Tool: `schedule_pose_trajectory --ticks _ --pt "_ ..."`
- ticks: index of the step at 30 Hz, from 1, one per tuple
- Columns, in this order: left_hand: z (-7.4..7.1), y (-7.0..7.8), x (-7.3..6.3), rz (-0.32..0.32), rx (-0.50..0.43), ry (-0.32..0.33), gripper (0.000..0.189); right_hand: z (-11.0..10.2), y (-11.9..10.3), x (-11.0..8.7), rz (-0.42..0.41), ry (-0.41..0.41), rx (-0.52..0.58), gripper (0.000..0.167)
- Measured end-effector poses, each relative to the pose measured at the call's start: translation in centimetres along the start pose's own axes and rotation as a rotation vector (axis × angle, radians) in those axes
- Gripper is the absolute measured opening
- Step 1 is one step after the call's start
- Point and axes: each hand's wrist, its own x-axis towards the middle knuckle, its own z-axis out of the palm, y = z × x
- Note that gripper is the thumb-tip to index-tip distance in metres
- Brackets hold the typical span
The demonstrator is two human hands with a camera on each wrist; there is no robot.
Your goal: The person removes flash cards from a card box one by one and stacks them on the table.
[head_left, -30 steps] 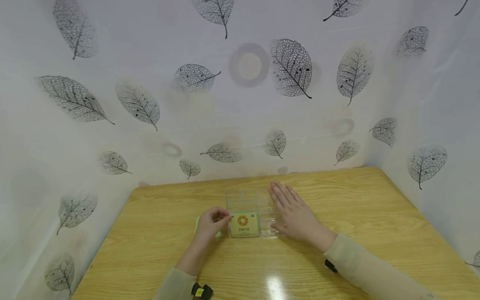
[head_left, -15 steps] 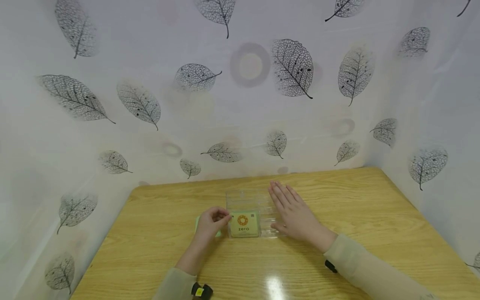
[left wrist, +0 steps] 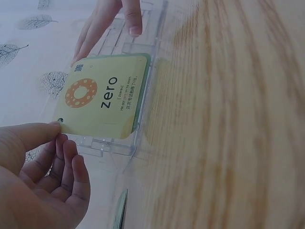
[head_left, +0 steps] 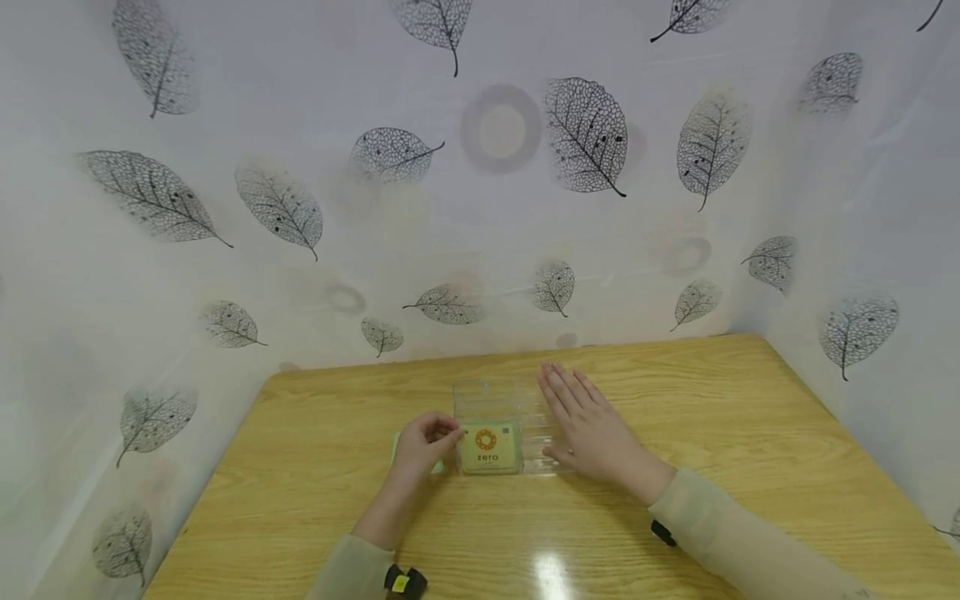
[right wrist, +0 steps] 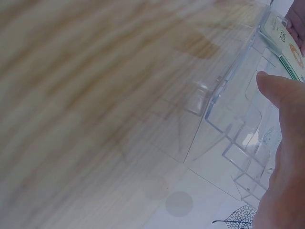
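Observation:
A pale yellow flashcard (head_left: 489,447) printed "zero" with an orange ring lies at the front of a clear plastic card holder (head_left: 483,390). My left hand (head_left: 422,446) pinches its punched corner between thumb and index finger, the other fingers loosely curled, as the left wrist view shows. Green edges of more cards (right wrist: 289,67) show below the top one in the right wrist view. My right hand (head_left: 592,425) lies over the right part of the holder, fingers straight and thumb apart; its palm hides some of the plastic.
A light green card or stack (head_left: 395,447) lies on the wooden table (head_left: 337,400), partly hidden behind my left hand; its edge (left wrist: 121,210) shows in the left wrist view. A leaf-patterned curtain (head_left: 495,217) closes off the back and sides.

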Motion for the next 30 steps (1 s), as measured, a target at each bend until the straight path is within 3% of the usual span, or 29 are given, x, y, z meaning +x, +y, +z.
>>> schedule_pose_trajectory --ticks 16,22,30 --pt "-0.06 0.15 0.1 0.012 0.013 0.008 0.012 -0.01 0.0 0.02 -0.003 0.009 0.007 0.111" --pt "0.01 0.21 0.08 -0.01 0.013 0.01 0.011 -0.13 -0.03 0.01 -0.001 -0.011 0.005 0.111" --pt "-0.03 0.13 0.22 0.0 0.011 0.011 0.01 0.12 -0.01 -0.11 -0.008 0.043 0.026 0.111"
